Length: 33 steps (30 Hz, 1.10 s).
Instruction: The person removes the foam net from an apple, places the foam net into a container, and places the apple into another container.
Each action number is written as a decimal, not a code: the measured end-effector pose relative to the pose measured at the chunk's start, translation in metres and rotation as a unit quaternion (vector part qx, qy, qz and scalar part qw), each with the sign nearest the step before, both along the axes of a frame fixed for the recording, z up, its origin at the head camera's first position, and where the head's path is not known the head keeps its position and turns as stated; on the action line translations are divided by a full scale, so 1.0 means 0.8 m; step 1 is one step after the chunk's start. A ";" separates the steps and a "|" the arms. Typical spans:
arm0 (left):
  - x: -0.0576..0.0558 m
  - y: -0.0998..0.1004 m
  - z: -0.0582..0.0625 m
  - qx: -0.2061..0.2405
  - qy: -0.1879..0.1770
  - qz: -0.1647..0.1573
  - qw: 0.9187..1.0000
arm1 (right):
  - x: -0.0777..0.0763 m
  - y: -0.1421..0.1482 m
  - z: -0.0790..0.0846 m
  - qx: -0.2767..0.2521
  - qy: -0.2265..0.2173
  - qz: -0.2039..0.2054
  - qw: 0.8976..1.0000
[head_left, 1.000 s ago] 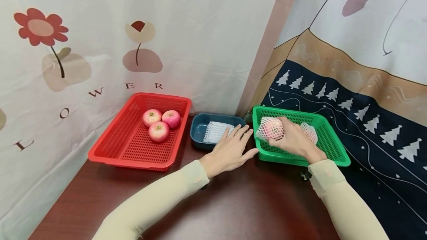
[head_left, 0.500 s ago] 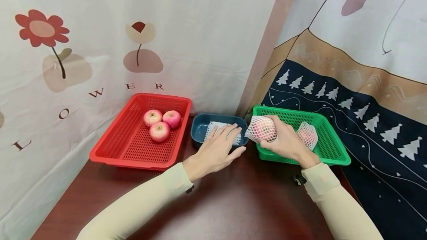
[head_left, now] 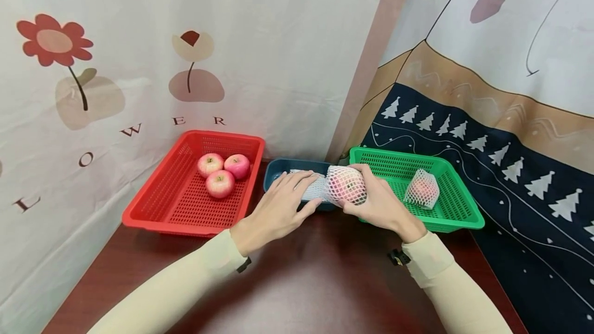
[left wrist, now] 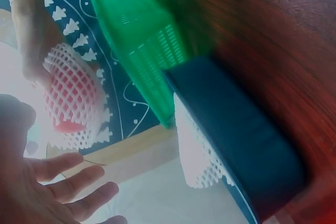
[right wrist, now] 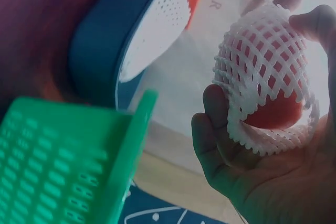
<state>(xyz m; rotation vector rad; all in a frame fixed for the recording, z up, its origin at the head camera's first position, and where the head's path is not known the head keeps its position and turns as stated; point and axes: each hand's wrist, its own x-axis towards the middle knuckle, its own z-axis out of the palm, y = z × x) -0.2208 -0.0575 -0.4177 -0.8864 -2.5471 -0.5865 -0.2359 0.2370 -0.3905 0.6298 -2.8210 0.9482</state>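
Note:
My right hand [head_left: 378, 197] grips an apple in a white foam net [head_left: 347, 184], held over the right end of the dark blue box [head_left: 274, 171]. In the right wrist view, red apple skin shows through the opening of the foam net [right wrist: 262, 66]. My left hand [head_left: 276, 207] hovers palm down, fingers extended, near the box's left part. White foam netting [head_left: 315, 189] lies in the box, partly hidden by the left hand. A second net-wrapped apple [head_left: 422, 189] sits in the green basket [head_left: 457, 223].
At the left stands a red basket [head_left: 185, 228] with three bare apples [head_left: 220, 183] in it. The baskets and box stand along the back of a dark reddish wooden table [head_left: 315, 282]. A printed curtain [head_left: 278, 66] hangs right behind them.
My right hand has lifted the netted apple out of the green basket and carried it left over the blue box. My left hand has moved left.

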 end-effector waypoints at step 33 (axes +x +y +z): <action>0.019 -0.066 -0.004 0.085 0.054 -0.071 0.992 | 0.011 -0.068 -0.037 -0.059 -0.017 0.098 0.993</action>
